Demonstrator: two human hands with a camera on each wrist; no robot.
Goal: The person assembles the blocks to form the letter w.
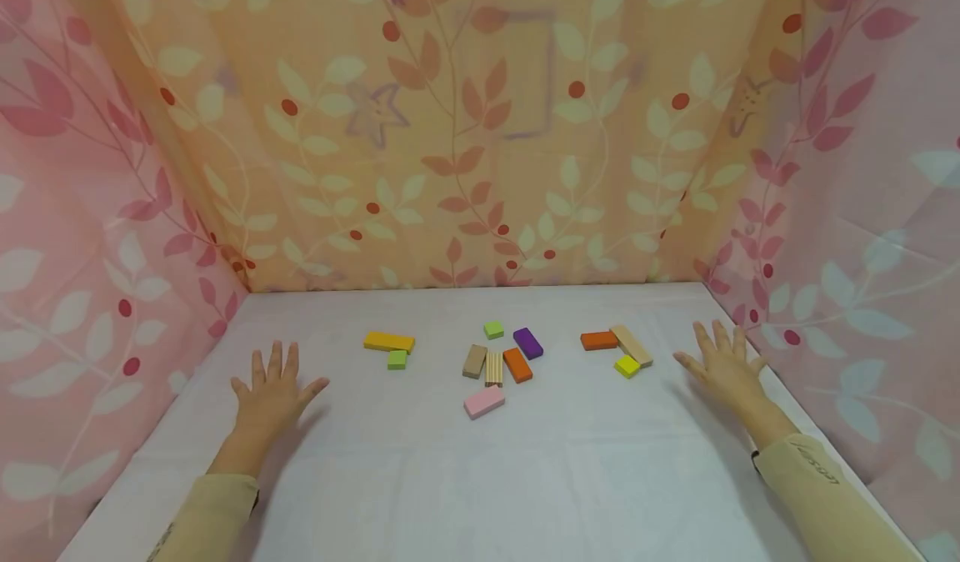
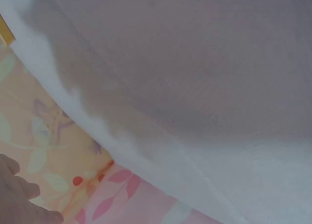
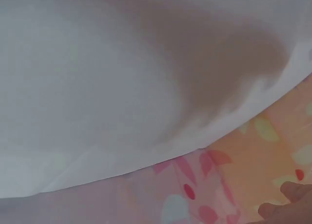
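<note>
Left hand and right hand are both spread wide, gripping nothing, at nine and three o'clock from the striped block; whether either touches the white table I cannot tell. Nearest the left, toward three o'clock, lie an orange-yellow bar and a green block; nearest the right, toward nine, a yellow block and a wooden plank. The left wrist view cuts off the bar at ten o'clock. Lettering on the sleeves is hard to read.
</note>
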